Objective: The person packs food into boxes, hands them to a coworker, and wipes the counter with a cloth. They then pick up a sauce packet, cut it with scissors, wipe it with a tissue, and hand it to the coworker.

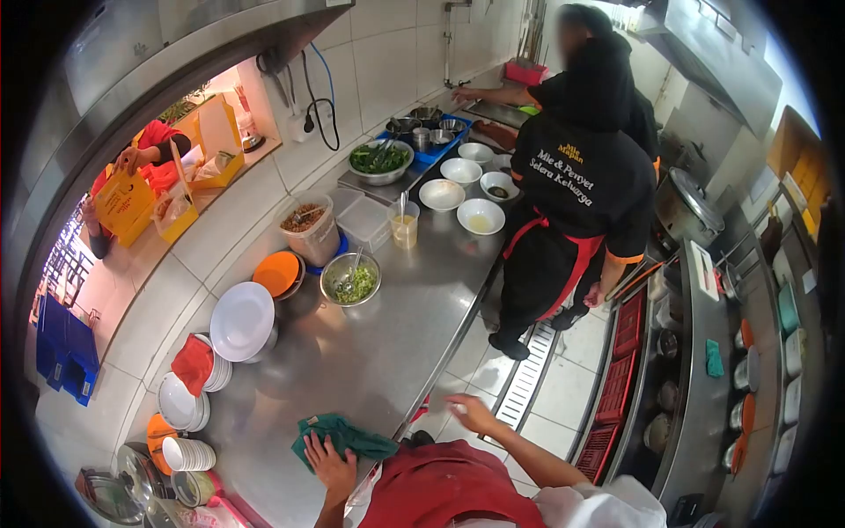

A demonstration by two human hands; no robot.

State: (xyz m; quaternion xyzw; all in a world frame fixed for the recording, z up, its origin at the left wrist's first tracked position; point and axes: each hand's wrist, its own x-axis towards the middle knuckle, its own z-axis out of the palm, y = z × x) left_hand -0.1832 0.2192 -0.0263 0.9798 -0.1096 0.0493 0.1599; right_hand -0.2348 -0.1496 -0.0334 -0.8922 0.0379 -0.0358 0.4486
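Green cloth point(368, 437) lies on the counter point(348, 370) near its edge, partly under our left hand point(329, 463), fingers spread. Our right hand point(473, 414) hovers beyond that edge; whether it grips anything, we cannot tell. Sweeping the cloth too far left could knock the stacked dishes point(188, 454) over.

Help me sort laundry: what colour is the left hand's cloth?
Dark green cloth, clearest in the head view.

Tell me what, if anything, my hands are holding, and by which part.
Nothing appears gripped: your left hand lies spread over the left end of the green cloth, and your right hand looks empty.
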